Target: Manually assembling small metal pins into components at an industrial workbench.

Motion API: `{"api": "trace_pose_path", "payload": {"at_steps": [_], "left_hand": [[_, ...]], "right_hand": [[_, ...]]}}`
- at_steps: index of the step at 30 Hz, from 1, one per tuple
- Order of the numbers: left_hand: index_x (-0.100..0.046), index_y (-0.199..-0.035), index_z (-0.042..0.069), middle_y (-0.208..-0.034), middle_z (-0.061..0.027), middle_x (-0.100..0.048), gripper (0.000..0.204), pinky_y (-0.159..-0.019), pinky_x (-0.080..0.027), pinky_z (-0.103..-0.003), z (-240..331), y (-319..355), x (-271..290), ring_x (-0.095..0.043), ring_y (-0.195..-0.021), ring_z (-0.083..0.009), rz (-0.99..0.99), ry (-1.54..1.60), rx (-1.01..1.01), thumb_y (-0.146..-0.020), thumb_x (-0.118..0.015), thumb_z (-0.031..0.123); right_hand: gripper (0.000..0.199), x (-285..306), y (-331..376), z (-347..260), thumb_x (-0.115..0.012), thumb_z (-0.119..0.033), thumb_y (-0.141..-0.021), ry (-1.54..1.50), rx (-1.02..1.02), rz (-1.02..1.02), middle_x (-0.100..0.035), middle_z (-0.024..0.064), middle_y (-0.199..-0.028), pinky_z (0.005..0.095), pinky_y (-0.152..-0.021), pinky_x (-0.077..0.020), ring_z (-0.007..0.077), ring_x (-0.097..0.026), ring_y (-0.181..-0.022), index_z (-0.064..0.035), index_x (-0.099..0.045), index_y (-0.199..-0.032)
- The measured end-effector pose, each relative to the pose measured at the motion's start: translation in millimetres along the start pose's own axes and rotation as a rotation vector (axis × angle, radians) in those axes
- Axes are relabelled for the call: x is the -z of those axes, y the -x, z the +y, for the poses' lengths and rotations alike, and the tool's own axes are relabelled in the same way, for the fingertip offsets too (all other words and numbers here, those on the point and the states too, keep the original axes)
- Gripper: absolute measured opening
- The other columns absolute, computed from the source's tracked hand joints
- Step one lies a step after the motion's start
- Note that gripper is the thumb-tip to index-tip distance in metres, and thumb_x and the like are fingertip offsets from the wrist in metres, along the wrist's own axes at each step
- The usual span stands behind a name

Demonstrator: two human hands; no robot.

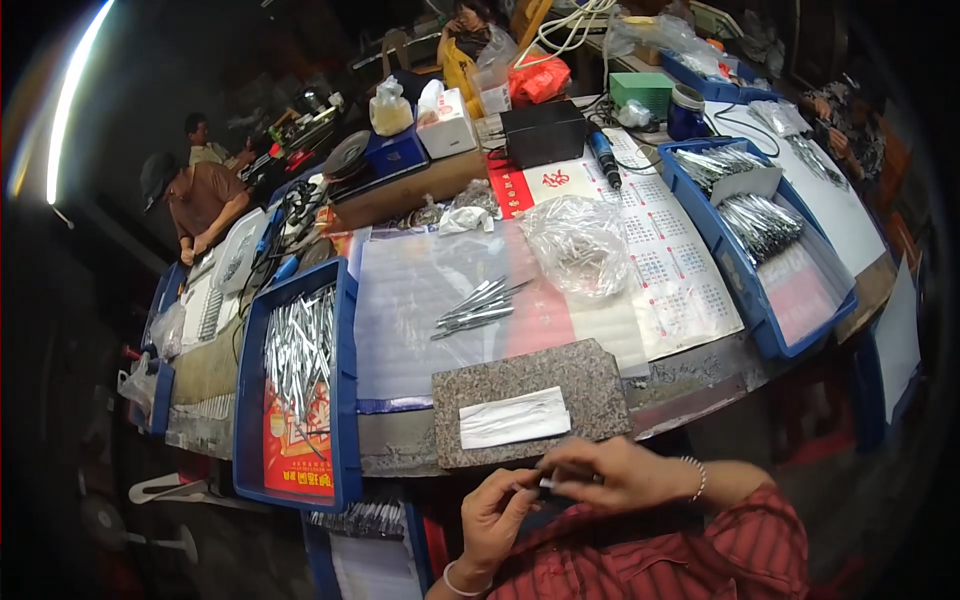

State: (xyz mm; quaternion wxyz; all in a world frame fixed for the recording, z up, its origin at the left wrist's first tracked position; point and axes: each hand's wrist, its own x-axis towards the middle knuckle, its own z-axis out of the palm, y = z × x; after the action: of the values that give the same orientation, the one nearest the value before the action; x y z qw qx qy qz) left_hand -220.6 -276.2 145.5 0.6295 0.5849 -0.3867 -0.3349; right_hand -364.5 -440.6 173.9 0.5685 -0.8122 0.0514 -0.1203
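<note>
Close to my body, just past the near edge of the bench, my left hand point(493, 517) and my right hand point(612, 474) meet, fingers pinched together. A small pale bit shows between the fingertips, too little to name. Directly ahead of them lies a speckled stone slab point(598, 395), with a folded white cloth or paper point(513, 418) flat on top. Beyond the slab, a small pile of slim silvery metal pieces point(478, 308) rests on a clear plastic sheet point(400, 335). A crumpled clear bag point(575, 245) of small parts sits to its right.
On the left stands a blue tray point(347, 400) heaped with slim metal pieces; another blue tray point(735, 255) with bundles of them is at right. Boxes, a black case point(543, 134) and a blue power tool point(604, 158) fill the back. A co-worker point(200, 195) sits at far left.
</note>
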Motion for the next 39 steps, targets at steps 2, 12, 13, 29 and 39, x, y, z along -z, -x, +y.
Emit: {"api": "trace_pose_path", "payload": {"at_steps": [2,12,13,29,39], "left_hand": [[-0.066,-0.094,-0.004,-0.086,-0.0100,-0.065,0.009,-0.065,-0.049,-0.027,2,-4,-2,-0.062,-0.073,-0.0159,-0.070,-0.140,-0.083,-0.086,-0.068,0.001],[-0.068,-0.094,-0.001,-0.083,-0.0078,-0.064,0.008,-0.065,-0.047,-0.025,17,1,-13,-0.062,-0.073,-0.0139,-0.102,-0.135,0.046,-0.087,-0.067,0.002],[-0.068,-0.094,-0.001,-0.083,-0.0075,-0.064,0.008,-0.065,-0.047,-0.025,20,-2,-14,-0.062,-0.073,-0.0136,-0.128,-0.101,0.087,-0.087,-0.067,0.002],[-0.060,-0.111,-0.002,-0.088,-0.0078,-0.065,0.019,-0.064,-0.052,-0.022,59,-27,-48,-0.062,-0.071,-0.0118,0.138,0.154,0.227,-0.093,-0.062,0.001],[-0.057,-0.118,-0.003,-0.091,-0.0097,-0.064,0.027,-0.066,-0.051,-0.023,47,-67,-58,-0.061,-0.071,-0.0134,0.065,0.419,0.337,-0.103,-0.047,0.018]], "right_hand": [[0.038,-14,9,-1,-0.066,-0.013,-0.089,-0.066,-0.038,0.000,-0.064,0.0145,-0.094,0.0319,-0.066,-0.0522,0.0246,-0.066,-0.073,-0.0027,-0.052,-0.123],[0.045,-31,29,14,-0.066,-0.009,-0.088,-0.332,-0.116,0.127,-0.067,0.0077,-0.086,0.0266,-0.066,-0.0517,0.0112,-0.064,-0.075,-0.0010,-0.045,-0.126],[0.044,-28,30,12,-0.066,-0.009,-0.088,-0.360,-0.141,0.115,-0.067,0.0068,-0.085,0.0257,-0.066,-0.0513,0.0103,-0.064,-0.074,-0.0012,-0.045,-0.126],[0.025,39,28,-3,-0.063,-0.006,-0.089,-0.471,-0.108,0.100,-0.070,0.0078,-0.084,0.0249,-0.064,-0.0503,0.0089,-0.065,-0.071,-0.0009,-0.063,-0.113],[0.025,63,28,7,-0.059,-0.001,-0.086,-0.439,-0.124,0.287,-0.066,0.0062,-0.074,0.0235,-0.058,-0.0479,0.0073,-0.060,-0.064,0.0020,-0.064,-0.110]]}}
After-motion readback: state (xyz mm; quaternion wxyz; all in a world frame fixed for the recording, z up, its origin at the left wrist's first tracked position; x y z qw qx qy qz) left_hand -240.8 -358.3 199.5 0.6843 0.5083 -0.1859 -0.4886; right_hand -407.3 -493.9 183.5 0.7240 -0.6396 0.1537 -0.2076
